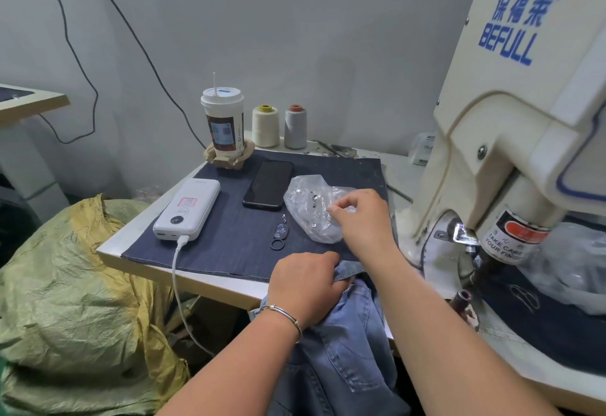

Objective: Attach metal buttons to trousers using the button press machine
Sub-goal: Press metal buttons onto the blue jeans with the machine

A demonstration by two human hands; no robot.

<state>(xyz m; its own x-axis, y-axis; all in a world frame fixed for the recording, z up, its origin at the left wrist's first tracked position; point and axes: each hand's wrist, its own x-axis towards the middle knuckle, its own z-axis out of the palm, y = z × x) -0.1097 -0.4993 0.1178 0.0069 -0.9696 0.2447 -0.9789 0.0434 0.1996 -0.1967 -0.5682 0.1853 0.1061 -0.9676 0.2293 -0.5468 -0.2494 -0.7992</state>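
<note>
Trousers (341,350) hung off the table edge, their waistband bunched in the curled left hand (306,288). Right hand (364,219) pinched at the button bag (311,209). Better to lift one button cleanly, keeping the waistband flat, before the press (501,140).

Both forearms are bare up to the bottom edge of the picture, with no sleeve showing on either. The left hand (306,286) has a thin silver bangle (282,312) round its wrist, a plain metal band with a small bead or joint on it. The right hand (362,219) wears no ring or band that shows.
</note>
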